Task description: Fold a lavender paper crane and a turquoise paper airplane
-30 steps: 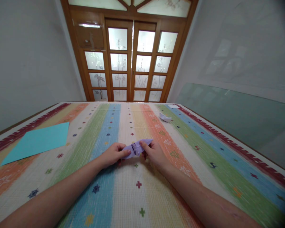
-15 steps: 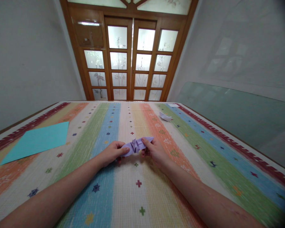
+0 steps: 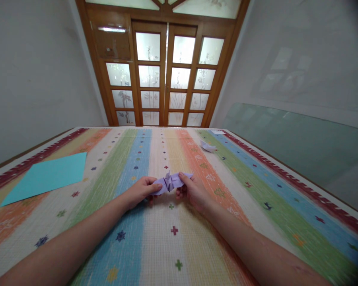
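Between my two hands is a folded purple origami paper (image 3: 170,183), with a small pointed fold standing up at its middle and a flat flap stretching out to each side. My left hand (image 3: 143,191) pinches the left flap, thumb on top and fingers underneath. The right flap is pinched in my right hand (image 3: 193,189), its tip poking out past the thumb. Some fingertips of both hands are hidden below the paper. The paper is held just over the striped tablecloth (image 3: 158,238).
A flat turquoise sheet (image 3: 47,176) lies on the left of the table. Farther back on the right rests a pale folded paper piece (image 3: 207,146). A small white paper (image 3: 218,132) lies near the far right corner. Wooden doors (image 3: 167,75) stand beyond the table.
The pointed fold at the paper's middle stands slightly higher now. My right fingers under the paper have shifted a little; both hands keep their hold in about the same place.
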{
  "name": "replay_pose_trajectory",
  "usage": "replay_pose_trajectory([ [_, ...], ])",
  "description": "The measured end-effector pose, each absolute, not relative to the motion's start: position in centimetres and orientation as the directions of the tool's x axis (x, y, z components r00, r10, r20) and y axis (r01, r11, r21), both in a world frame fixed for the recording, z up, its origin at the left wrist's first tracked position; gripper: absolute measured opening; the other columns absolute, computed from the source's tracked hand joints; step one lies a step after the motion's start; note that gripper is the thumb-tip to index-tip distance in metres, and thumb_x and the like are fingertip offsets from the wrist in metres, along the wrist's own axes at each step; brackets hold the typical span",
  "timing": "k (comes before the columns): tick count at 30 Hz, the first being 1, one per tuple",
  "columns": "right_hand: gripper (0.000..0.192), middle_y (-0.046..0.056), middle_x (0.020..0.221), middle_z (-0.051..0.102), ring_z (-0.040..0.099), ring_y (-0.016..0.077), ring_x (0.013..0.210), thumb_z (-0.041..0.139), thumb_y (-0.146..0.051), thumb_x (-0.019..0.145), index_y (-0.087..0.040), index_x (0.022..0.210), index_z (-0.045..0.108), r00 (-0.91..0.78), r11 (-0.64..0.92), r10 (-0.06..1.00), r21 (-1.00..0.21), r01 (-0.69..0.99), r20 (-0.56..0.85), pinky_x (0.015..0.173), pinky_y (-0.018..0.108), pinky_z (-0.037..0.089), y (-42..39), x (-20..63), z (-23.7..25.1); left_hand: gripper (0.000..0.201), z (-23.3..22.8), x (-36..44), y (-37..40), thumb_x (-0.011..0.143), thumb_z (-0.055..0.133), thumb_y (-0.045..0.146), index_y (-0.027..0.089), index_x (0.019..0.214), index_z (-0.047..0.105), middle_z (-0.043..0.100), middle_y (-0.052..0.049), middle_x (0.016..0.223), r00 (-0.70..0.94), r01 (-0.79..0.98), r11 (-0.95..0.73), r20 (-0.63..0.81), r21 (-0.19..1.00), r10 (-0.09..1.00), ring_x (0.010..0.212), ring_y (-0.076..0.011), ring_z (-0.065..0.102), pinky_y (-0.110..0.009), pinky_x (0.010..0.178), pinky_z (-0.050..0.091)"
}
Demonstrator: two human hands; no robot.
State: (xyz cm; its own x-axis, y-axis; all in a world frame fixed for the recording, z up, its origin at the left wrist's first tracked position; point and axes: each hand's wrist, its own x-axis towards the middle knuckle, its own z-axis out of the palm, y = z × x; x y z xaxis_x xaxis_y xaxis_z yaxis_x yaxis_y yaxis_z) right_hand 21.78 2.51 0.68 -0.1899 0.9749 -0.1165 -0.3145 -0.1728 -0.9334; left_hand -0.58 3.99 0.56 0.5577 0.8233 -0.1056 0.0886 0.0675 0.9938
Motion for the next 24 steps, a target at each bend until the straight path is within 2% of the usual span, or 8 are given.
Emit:
replay_pose_trajectory([
  [13,0.043,-0.001,0.059,0.06,0.055,0.0114,0.045,0.069,-0.06,0.08,-0.017,0.082,0.06,-0.227,-0.152,0.969,-0.962,-0.225,-0.1,0.041,0.022,0.049,1.8,20.8,0.9,0.046,1.0,-0.2,3.8,0.075,0.074,0.059,0.014,0.079,0.062,0.057,0.001,0.062,0.559,0.125,0.07,-0.129,0.99,0.819,0.049,-0.0096,0.05,-0.021,0.046,0.042],
  [24,0.044,-0.003,0.055,0.057,0.047,0.0096,0.04,0.067,-0.062,0.082,-0.017,0.081,0.062,-0.228,-0.16,0.967,-0.966,-0.203,-0.112,0.036,0.02,0.039,1.9,20.5,0.1,0.044,1.5,0.1,3.5,0.072,0.078,0.054,0.014,0.079,0.062,0.061,-0.001,0.055,0.61,0.176,0.197,-0.264,0.964,0.747,0.044,-0.0113,0.056,-0.02,0.041,0.045],
])
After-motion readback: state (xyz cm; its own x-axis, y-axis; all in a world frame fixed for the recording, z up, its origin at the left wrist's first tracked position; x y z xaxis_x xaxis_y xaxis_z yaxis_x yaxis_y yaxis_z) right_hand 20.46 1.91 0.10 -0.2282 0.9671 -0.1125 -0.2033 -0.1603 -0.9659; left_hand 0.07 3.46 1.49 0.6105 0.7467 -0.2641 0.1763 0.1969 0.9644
